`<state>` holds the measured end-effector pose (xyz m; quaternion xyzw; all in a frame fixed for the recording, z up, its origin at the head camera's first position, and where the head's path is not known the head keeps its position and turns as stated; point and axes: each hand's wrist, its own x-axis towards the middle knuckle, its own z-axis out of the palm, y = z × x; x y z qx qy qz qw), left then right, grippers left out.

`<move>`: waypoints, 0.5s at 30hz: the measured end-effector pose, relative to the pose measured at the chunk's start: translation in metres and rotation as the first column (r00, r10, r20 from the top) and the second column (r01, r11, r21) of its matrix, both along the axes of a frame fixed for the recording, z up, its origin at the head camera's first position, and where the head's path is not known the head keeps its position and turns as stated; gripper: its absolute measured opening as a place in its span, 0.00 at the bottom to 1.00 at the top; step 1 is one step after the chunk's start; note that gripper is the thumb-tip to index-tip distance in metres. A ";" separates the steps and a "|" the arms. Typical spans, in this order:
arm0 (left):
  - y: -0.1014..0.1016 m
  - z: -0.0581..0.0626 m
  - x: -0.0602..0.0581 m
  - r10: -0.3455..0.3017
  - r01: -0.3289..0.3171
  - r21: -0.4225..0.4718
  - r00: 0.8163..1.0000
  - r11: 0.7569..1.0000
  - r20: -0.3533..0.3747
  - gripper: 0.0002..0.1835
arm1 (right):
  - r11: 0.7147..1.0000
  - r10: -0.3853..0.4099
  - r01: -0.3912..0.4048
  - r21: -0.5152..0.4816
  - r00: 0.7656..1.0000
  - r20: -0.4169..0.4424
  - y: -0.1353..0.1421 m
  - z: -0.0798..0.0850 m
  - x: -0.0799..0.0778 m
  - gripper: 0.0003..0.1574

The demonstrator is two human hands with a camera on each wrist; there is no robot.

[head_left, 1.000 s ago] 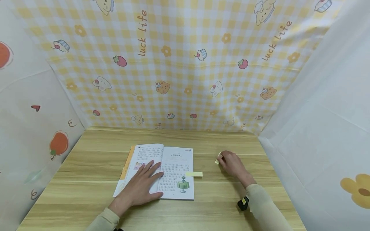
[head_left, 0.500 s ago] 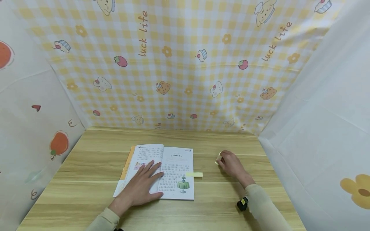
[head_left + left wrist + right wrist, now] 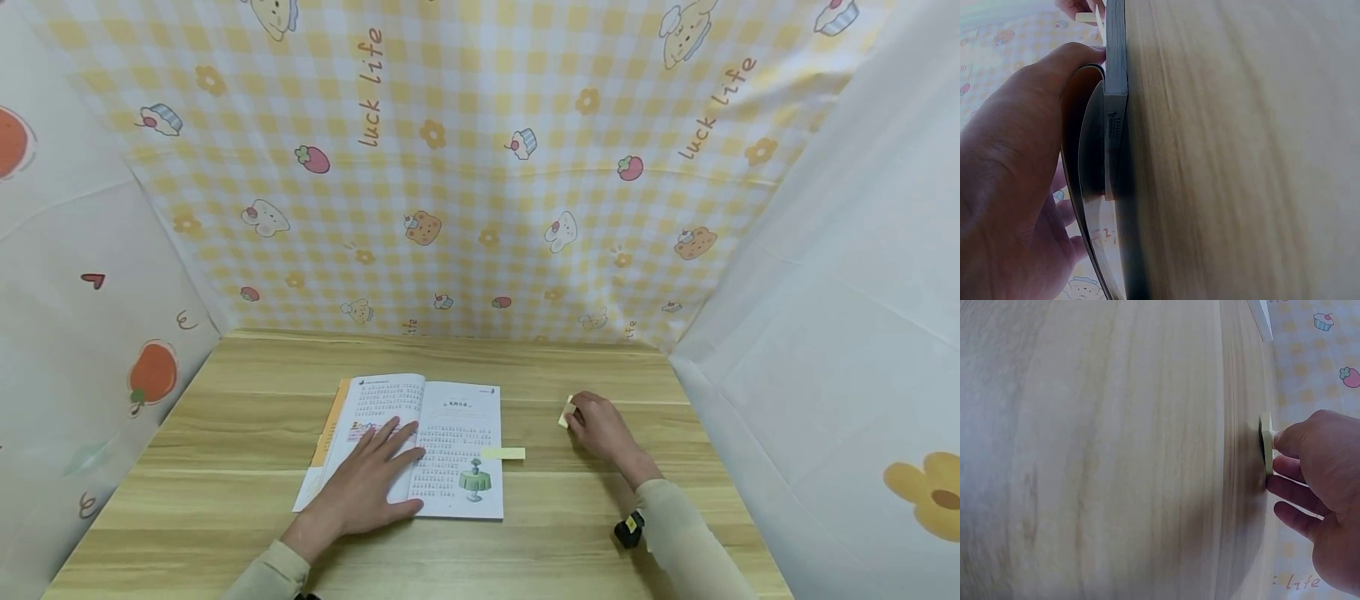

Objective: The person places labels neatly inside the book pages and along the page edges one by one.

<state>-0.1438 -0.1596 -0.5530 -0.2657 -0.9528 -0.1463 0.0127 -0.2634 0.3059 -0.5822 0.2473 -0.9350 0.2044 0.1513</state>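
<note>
An open book [image 3: 457,417] lies on the table, a pale yellow sticky note [image 3: 512,453] jutting past its right page edge. My left hand [image 3: 363,492] rests on the left page with fingers spread, the thumb near the bottom of the fold. In the left wrist view the same hand [image 3: 1016,169] lies along the curved pages, beside the book's thick edge [image 3: 1116,62]. To the right of the book, my right hand [image 3: 603,427] pinches a small pad of yellow sticky notes [image 3: 565,412]. The right wrist view shows the pad [image 3: 1267,444] at the thumb and fingertips, close to the tabletop.
The wooden table [image 3: 420,567] reaches back to a yellow checked cloth [image 3: 480,192]. Pale cloths hang at the left [image 3: 97,300] and right [image 3: 832,317]. A black wrist device [image 3: 630,529] sits by the right sleeve.
My right fingers have shifted slightly on the sticky note pad, and its near end shows a little differently. The left hand, the book and the note on its page stay in place.
</note>
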 end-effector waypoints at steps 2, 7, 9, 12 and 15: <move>0.000 0.000 0.000 0.000 0.000 -0.001 1.000 1.000 0.000 0.42 | 1.000 -0.013 0.013 0.007 1.000 0.025 -0.009 0.019 0.010 0.06; 0.000 -0.001 -0.001 0.002 -0.002 -0.002 1.000 1.000 0.003 0.42 | 0.991 -0.104 0.094 0.097 0.989 0.102 -0.019 0.037 0.019 0.04; 0.000 -0.001 -0.001 0.002 -0.002 -0.001 1.000 1.000 0.004 0.42 | 0.987 -0.120 0.107 0.116 0.986 0.114 -0.019 0.038 0.019 0.06; 0.000 -0.001 0.000 0.002 -0.002 -0.002 1.000 1.000 0.004 0.42 | 0.988 -0.117 0.102 0.117 0.985 0.128 -0.018 0.039 0.019 0.11; 0.000 -0.001 -0.001 0.000 0.000 -0.006 1.000 1.000 0.000 0.42 | 0.989 -0.111 0.097 0.114 0.986 0.124 -0.017 0.040 0.018 0.11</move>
